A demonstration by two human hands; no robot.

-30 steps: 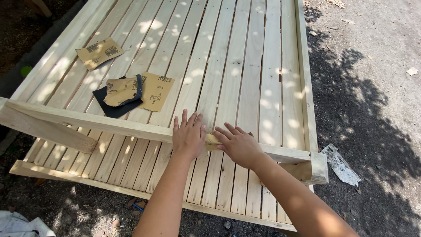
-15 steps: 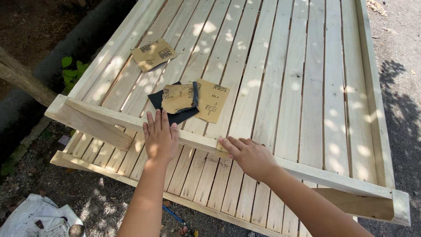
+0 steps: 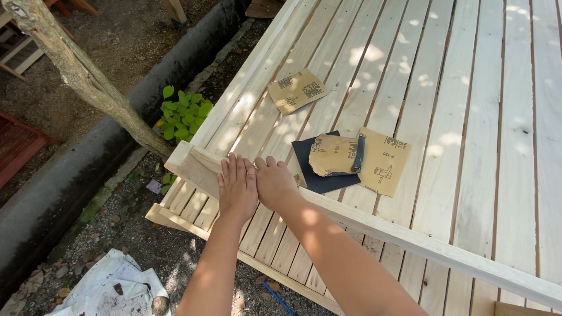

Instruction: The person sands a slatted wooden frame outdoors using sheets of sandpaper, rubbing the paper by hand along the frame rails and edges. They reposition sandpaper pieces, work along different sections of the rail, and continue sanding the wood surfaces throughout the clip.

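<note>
Pale pine cross rail (image 3: pixel 374 225) runs diagonally over the light slatted wood panel (image 3: pixel 468 117); head view shows both hands pressed flat on the rail's left end, side by side and touching. Left hand (image 3: pixel 237 188) has fingers straight and together, gripping nothing; right hand (image 3: pixel 274 182) palm-down, whether anything sits under it cannot be told. Tan sandpaper sheets (image 3: pixel 383 161) and one dark sheet (image 3: pixel 321 178) lie on slats just beyond the right hand, another tan sheet (image 3: pixel 297 90) farther up.

Outdoor yard, dappled sunlight through leaves. Bare brown dirt ground (image 3: pixel 123 41) with scattered gravel. Grey concrete kerb (image 3: pixel 88 169) runs diagonally. Rough slanted tree trunk (image 3: pixel 76 70) at upper left. Small green leafy plant (image 3: pixel 182 114) beside kerb. Crumpled white cloth (image 3: pixel 111 289) on ground, bottom left. Red slatted frame (image 3: pixel 17 146) at left edge.
</note>
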